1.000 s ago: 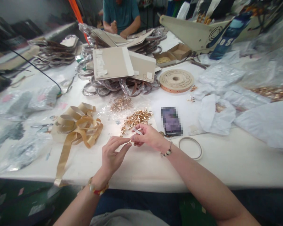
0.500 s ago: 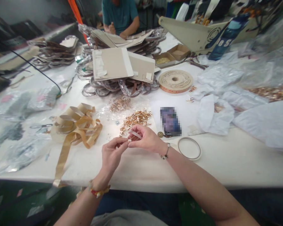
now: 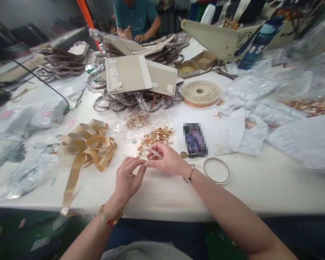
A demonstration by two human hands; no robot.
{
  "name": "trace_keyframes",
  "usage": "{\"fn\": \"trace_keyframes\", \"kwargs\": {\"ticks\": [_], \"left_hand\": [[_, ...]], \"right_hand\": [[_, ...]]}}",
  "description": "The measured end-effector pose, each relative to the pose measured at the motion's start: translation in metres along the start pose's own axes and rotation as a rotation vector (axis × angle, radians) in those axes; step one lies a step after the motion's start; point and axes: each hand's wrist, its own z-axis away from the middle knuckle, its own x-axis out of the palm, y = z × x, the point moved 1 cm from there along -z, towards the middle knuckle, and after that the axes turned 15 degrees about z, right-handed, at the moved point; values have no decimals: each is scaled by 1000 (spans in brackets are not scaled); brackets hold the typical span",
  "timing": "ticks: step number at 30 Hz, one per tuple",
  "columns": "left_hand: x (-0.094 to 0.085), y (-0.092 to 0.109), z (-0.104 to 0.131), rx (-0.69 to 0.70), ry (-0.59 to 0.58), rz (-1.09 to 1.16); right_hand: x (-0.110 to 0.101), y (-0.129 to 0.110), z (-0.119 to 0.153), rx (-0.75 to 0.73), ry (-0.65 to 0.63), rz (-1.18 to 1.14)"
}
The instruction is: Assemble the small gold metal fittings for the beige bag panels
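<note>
Over the front of the table, my right hand (image 3: pixel 166 159) is closed round a short, flat, whitish strip (image 3: pixel 155 153) that sticks up between thumb and fingers. My left hand (image 3: pixel 128 177) meets its fingertips, thumb and forefinger pinched together; whatever lies in that pinch is too small or hidden to make out. Just beyond both hands spreads a loose heap of small gold-coloured metal fittings (image 3: pixel 157 135), some partly covered by my right hand. A clear plastic bag (image 3: pixel 137 120) with more gold pieces lies behind the heap.
Left of my hands lies a tangle of tan ribbon (image 3: pixel 97 151). To the right are a pixelated phone-like object (image 3: pixel 195 139), a tape ring (image 3: pixel 216 170) and white bags (image 3: pixel 246 131). Behind stand a strap roll (image 3: pixel 200 93), stacked beige panels (image 3: pixel 128 74) and a seated person (image 3: pixel 137 20).
My left hand has shifted slightly left and down, and its fingers have turned. The gold piece visible between my fingertips before is now hidden. Across the table, the person's hand has moved a little.
</note>
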Motion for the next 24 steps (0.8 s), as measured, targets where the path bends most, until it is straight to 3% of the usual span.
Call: {"fn": "trace_keyframes", "kwargs": {"ticks": [4, 11, 14, 20, 24], "left_hand": [[-1, 0, 0, -140, -31, 29], [1, -3, -1, -356, -50, 149], [1, -4, 2, -294, -8, 132], [1, -4, 5, -20, -4, 43], [2, -3, 5, -35, 41, 82]], "right_hand": [[1, -4, 2, -78, -40, -37], [1, -4, 2, -86, -42, -69], [1, -2, -1, -50, 8, -107], [1, -3, -3, 3, 33, -161], [1, -3, -2, 18, 11, -115]]}}
